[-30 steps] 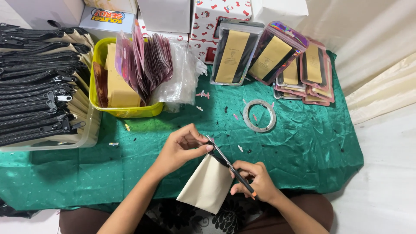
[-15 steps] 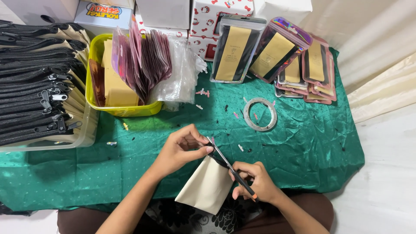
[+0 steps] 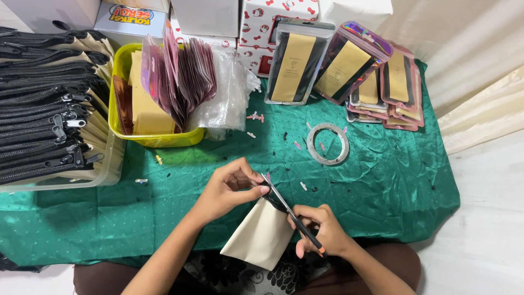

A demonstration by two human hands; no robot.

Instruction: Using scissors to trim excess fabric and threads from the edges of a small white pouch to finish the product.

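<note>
- The left hand (image 3: 229, 188) reaches in from the lower left, forearm bare, fingers (image 3: 256, 190) curled and pinched together at the tips.
- The right hand (image 3: 322, 232) sits lower right, fingers closed in a grip, knuckles up.

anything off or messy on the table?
Small pink and white scraps lie strewn over the green cloth around the clear tape roll. The packaged pouches at the back lean askew. No damage visible.

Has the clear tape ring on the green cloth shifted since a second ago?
No. The clear tape ring sits in the same spot on the green satin tablecloth, just below the stacked pink packets.
</note>
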